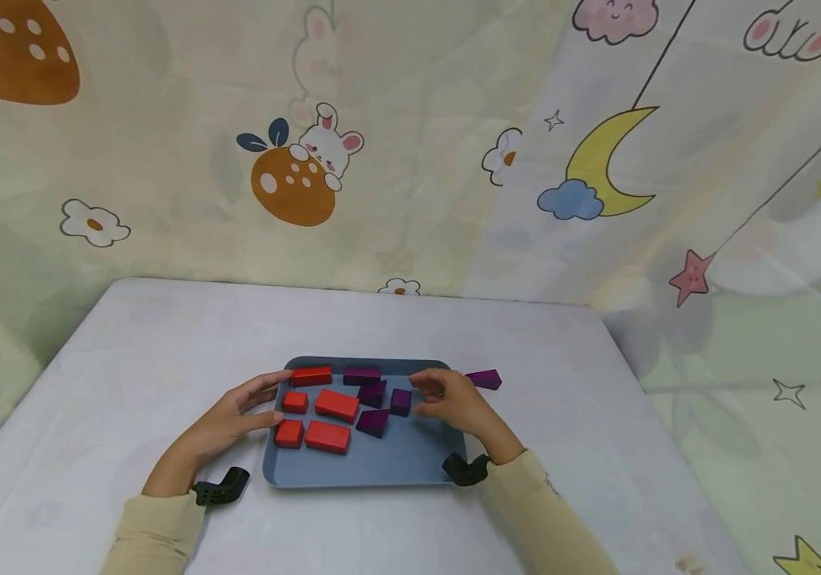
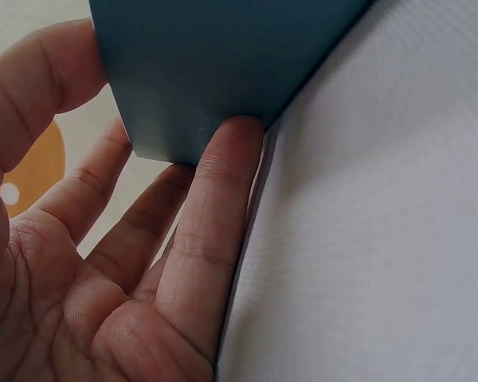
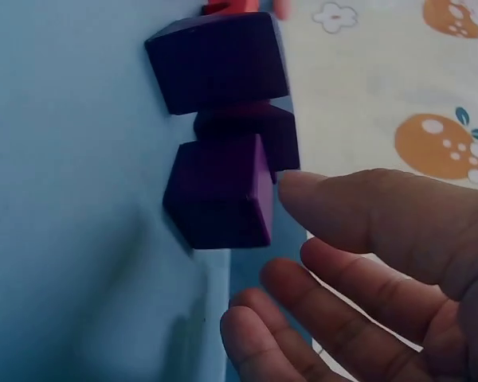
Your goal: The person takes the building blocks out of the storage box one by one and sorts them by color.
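The person's left hand [image 1: 226, 421] touches the tray [image 1: 399, 461] edge, fingers extended; the right hand [image 1: 462, 402], fingers loose and holding nothing, is beside a purple cube [image 1: 401, 402] in the tray, near red blocks [image 1: 327, 437].

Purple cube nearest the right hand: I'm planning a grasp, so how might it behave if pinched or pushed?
The purple cube looks stiff, given its straight edges and flat faces. Pushed, it would likely slide rather than roll, as those faces sit flat on the tray. Tipping seems unlikely, since it looks roughly as wide as tall.
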Motion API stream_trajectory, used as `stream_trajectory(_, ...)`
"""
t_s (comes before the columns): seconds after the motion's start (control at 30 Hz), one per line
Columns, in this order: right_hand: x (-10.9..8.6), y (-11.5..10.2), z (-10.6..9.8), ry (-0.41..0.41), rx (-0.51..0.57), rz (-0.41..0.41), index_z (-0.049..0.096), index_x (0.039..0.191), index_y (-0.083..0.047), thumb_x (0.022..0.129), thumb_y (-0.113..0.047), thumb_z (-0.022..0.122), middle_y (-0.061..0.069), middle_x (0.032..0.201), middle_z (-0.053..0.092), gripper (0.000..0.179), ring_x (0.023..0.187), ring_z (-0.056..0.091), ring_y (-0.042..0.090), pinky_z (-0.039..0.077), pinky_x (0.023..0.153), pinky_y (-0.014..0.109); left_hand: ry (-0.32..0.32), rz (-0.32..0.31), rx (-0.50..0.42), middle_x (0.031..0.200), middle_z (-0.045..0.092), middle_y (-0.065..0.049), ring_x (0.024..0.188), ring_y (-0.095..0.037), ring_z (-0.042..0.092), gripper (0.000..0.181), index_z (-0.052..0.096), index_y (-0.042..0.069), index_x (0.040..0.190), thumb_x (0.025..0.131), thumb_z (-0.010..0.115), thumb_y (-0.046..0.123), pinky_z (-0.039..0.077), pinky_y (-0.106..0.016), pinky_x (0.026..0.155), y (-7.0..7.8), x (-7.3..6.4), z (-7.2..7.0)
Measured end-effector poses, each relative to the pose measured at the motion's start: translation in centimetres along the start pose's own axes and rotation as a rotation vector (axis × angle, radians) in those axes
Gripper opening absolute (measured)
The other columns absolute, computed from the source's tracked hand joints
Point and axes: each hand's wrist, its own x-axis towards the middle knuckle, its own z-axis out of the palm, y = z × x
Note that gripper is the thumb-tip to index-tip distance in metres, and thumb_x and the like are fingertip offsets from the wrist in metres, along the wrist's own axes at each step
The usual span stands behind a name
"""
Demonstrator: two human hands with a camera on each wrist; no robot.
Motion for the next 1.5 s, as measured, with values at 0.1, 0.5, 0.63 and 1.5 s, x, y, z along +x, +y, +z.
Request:
stream_trajectory(0.1,0.5,-0.3,0.4,-0.028,-0.012,0.033,0.069,0.132,0.009,0.092,0.001,0.084,0.024,0.132,0.071,0.044,0.117,0.072,0.038,0.06,0.099,0.043,0.004,-0.007,0.003,0.168,0.039,-0.027,0.149,-0.052,0.041,0.071,0.043,0.003,0.164,0.102,0.074,0.018,0.041,-0.067,0.115,0.0,0.0,0.1)
stream_trajectory(0.5,1.1,-0.8,1.2,-0.004,-0.154,0.101,0.077,0.125,0.0,0.088,-0.007,0.09,0.012,0.122,0.076,0.04,0.109,0.073,0.028,0.06,0.098,0.045,0.0,0.012,-0.007,0.168,0.039,-0.028,0.149,-0.053,0.042,0.07,0.042,0.002,0.164,0.103,0.073,0.015,0.041,-0.067,0.115,0.1,0.1,0.1)
stream_trajectory(0.63,1.0,-0.9,1.2,0.0,-0.161,0.092,0.078,0.122,0.0,0.089,-0.007,0.089,0.011,0.116,0.077,0.035,0.106,0.073,0.026,0.06,0.095,0.045,-0.002,0.017,-0.003,0.168,0.039,-0.028,0.149,-0.053,0.042,0.07,0.043,0.001,0.164,0.103,0.073,0.015,0.041,-0.067,0.115,0.1,0.2,0.1)
stream_trajectory(1.5,-1.9,1.2,-2.0,0.164,0.203,-0.065,0.072,0.127,0.0,0.095,0.0,0.078,0.019,0.128,0.071,0.032,0.12,0.07,0.04,0.062,0.089,0.034,0.01,-0.004,0.03,0.168,0.039,-0.028,0.148,-0.054,0.043,0.07,0.043,0.003,0.164,0.103,0.073,0.018,0.044,-0.062,0.113,0.1,0.0,0.2)
